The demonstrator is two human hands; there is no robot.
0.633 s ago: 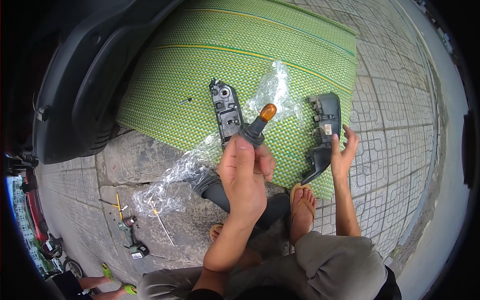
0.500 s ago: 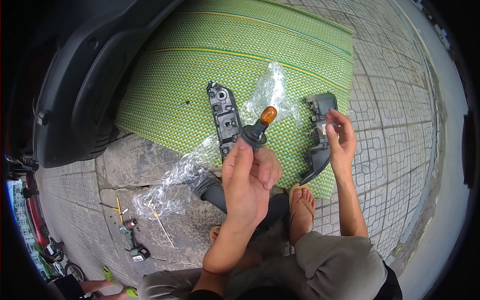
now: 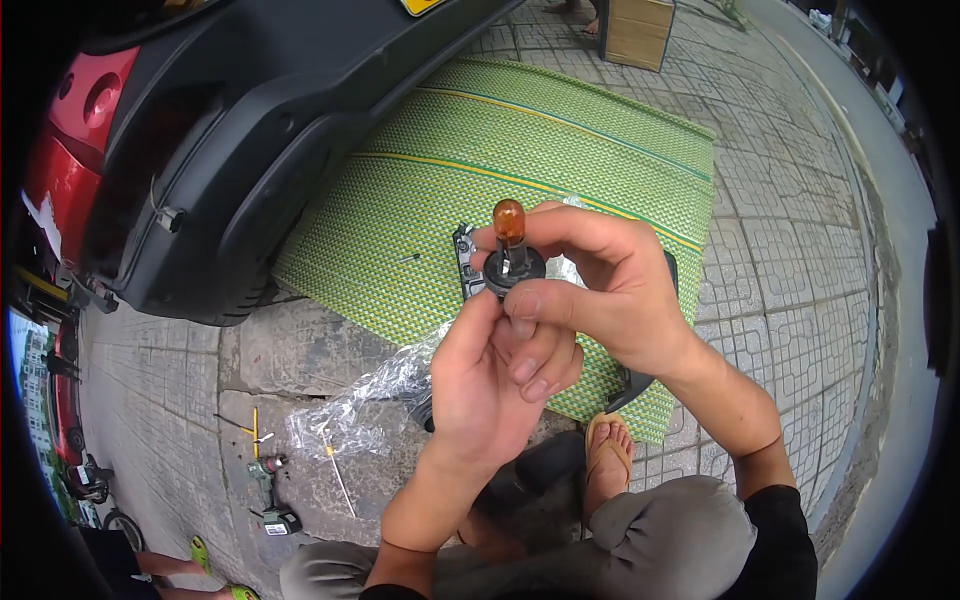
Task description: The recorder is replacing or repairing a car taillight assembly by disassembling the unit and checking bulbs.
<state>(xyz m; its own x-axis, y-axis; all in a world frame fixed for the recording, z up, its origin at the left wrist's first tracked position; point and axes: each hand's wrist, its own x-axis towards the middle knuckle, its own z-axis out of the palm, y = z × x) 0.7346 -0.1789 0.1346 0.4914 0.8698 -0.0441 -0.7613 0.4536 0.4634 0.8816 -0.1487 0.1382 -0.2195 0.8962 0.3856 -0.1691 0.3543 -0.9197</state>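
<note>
My left hand (image 3: 480, 385) grips a dark socket (image 3: 515, 268) from below, with an amber bulb (image 3: 508, 218) standing upright in it. My right hand (image 3: 610, 285) is closed round the same socket from the right, thumb on its lower rim and index finger behind the bulb. Behind my hands, a dark lamp housing (image 3: 464, 258) lies on the green woven mat (image 3: 420, 185), mostly hidden. A second dark housing (image 3: 632, 385) is mostly covered by my right hand and arm. Crumpled clear plastic (image 3: 360, 390) lies below the mat's left part.
A red vehicle panel (image 3: 95, 100) with dark trim (image 3: 240, 140) fills the upper left. A drill (image 3: 270, 495) and yellow-handled tools (image 3: 255, 430) lie lower left. Someone's legs in green sandals (image 3: 200, 555) show at bottom left. A cardboard box (image 3: 632, 32) stands beyond the mat.
My right hand has left the right-hand housing and moved left onto the socket. The view has shifted, showing more of the vehicle and the box at the top.
</note>
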